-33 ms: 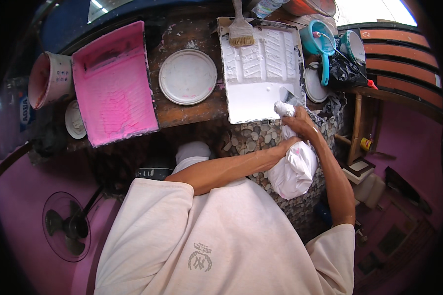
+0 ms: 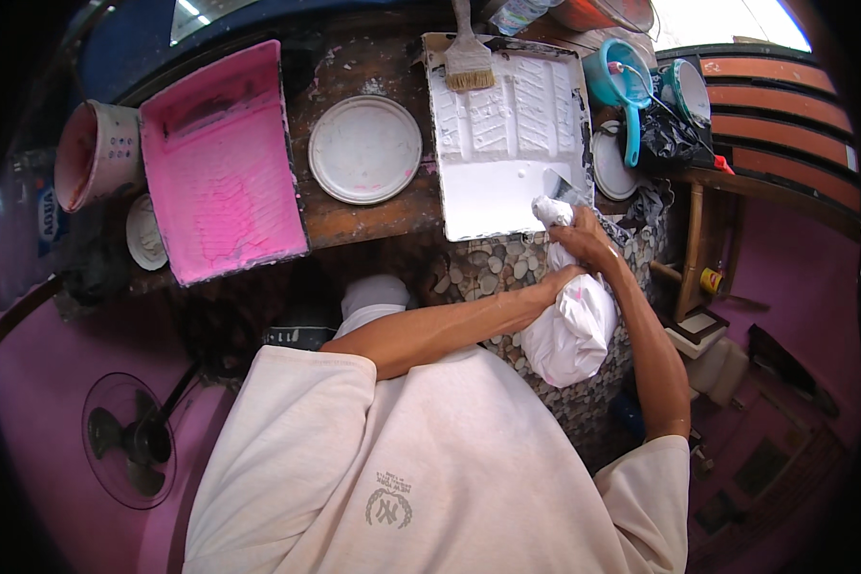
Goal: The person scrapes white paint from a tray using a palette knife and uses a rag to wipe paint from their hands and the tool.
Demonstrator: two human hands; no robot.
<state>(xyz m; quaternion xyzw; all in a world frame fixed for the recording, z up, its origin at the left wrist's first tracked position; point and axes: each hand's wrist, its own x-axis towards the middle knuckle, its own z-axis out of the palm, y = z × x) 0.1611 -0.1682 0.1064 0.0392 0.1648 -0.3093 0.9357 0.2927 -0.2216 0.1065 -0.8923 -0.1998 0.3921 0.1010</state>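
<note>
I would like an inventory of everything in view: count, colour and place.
Pink paint tray: 1, pink, left on bench
White paint tray: 1, white, right of centre
Paintbrush: 1, whitish and tan, white tray's far edge
Round lids: 3, whitish, beside the trays
Bucket: 1, pale, far left
Dipper: 1, turquoise, right of white tray
Tub: 1, green-white, beside dipper
Workbench: 1, brown, under trays
Fan: 1, dark, lower left
White bundle: 1, white, in both hands
Smaller edge items: too unclear to count
Shirt: 1, whitish, lower centre
Left hand: 1, bare, on bundle
Right hand: 1, bare, further up bundle
</note>
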